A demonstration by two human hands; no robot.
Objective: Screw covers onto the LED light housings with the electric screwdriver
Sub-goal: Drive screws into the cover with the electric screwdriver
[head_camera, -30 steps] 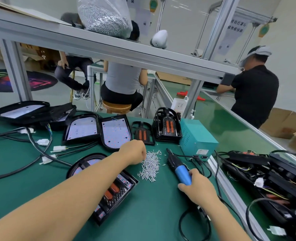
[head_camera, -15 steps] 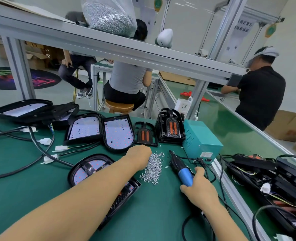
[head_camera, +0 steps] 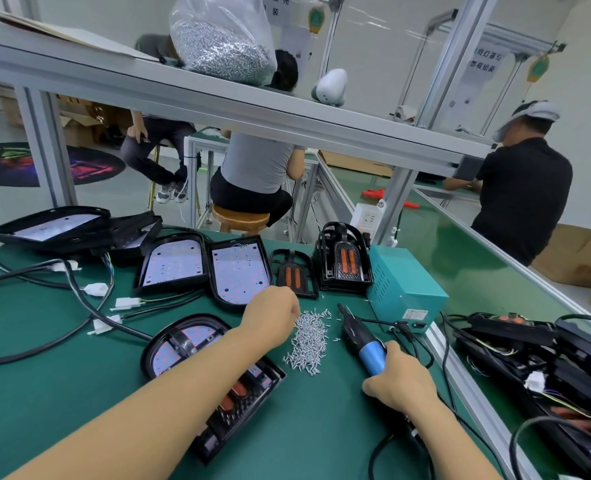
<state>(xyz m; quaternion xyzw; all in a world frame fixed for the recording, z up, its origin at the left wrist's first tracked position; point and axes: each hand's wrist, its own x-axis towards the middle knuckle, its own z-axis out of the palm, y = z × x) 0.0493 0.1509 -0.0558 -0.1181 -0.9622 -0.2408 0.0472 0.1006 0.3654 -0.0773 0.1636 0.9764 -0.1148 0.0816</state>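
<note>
Since 1.0 s ago: left hand (head_camera: 272, 315) has crept forward to the far edge of the screw pile (head_camera: 308, 341); right hand (head_camera: 401, 385) barely shifted. Left fingers are curled down at the pile; whether a screw is pinched, cannot tell. Right hand grips the electric screwdriver (head_camera: 362, 342), which lies on the green mat (head_camera: 62, 393), bit pointing away, long axis front-to-back just right of the pile. LED housing (head_camera: 197, 344) sits left of the pile, under the left forearm, which hides its middle. Screw holes not legible. Left hand is nearer the housing.
</note>
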